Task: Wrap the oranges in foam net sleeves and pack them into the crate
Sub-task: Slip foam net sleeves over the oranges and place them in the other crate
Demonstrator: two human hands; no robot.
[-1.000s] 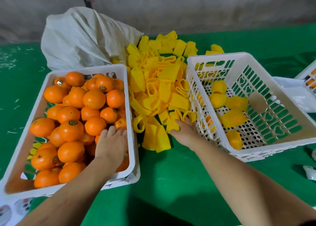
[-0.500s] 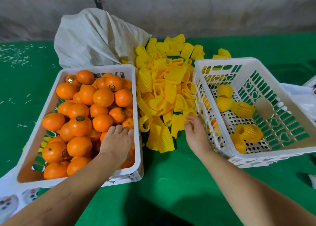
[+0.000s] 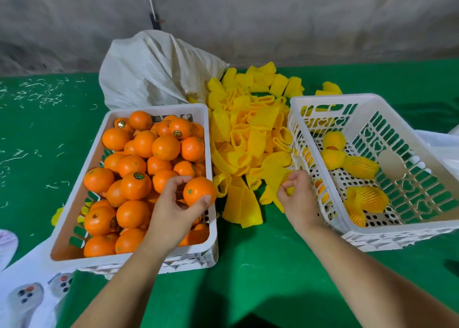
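1. Progress looks early, judging by the two crates. The white crate [image 3: 206, 168] at centre left of the frame is heaped with bare oranges [image 3: 139, 158], while the white crate [image 3: 422, 168] at right holds only a handful of wrapped oranges [image 3: 347, 162].

2. Roughly four or five netted fruits lie on the perforated floor of the right-hand crate, most of which is bare. Those are the finished pieces.

3. The left hand [image 3: 173, 208] is closed around one orange [image 3: 198, 191], thumb below and fingers behind, holding it at the right edge of the full crate, just above the other fruit.

4. The right hand [image 3: 298, 198] sits at the lower edge of the pile of yellow foam net sleeves [image 3: 250, 139] between the crates. Thumb and forefinger are pinched together on one foam net sleeve [image 3: 275, 173].

5. This orange is picked but not yet sleeved, so the current step seems to be bringing fruit and sleeve together.

6. Dozens of oranges are left to wrap, and the sleeve pile looks ample. A white woven sack [image 3: 154, 74] lies behind, at upper centre.
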